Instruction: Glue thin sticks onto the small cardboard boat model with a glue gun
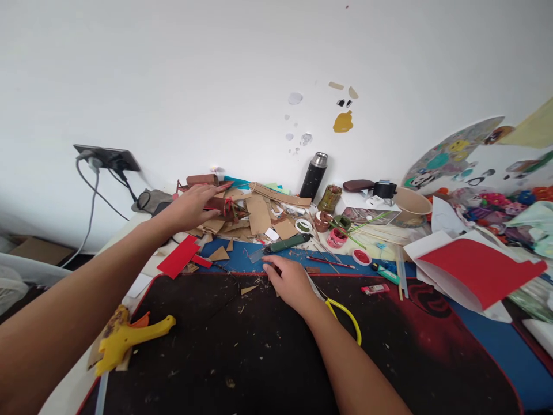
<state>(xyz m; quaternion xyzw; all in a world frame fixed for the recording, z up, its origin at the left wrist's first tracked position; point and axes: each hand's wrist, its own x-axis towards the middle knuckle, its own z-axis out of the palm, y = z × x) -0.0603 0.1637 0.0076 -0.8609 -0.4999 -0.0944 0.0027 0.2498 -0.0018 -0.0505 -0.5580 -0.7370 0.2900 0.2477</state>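
My left hand [193, 206] is stretched out at the back left, fingers extended over a brown painted cardboard model [227, 206] with red string on it. The palm hides part of the model, and I cannot tell how firmly the hand touches it. My right hand [290, 282] rests low at the mat's back edge, fingers loosely bent and thumb apart, with no held thing visible. Just beyond its fingertips lie a clear plastic strip [256, 255] and a dark green tool [288, 244]. Yellow-handled scissors [352, 323] lie partly beneath the right wrist.
A yellow glue gun [129, 340] lies at the left on the dark mat [242, 369]. Cardboard scraps [258, 213], paint jars [337, 237] and a black flask [314, 176] crowd the back. Red paper [479, 268] sits at the right, near a green cutter [386, 273].
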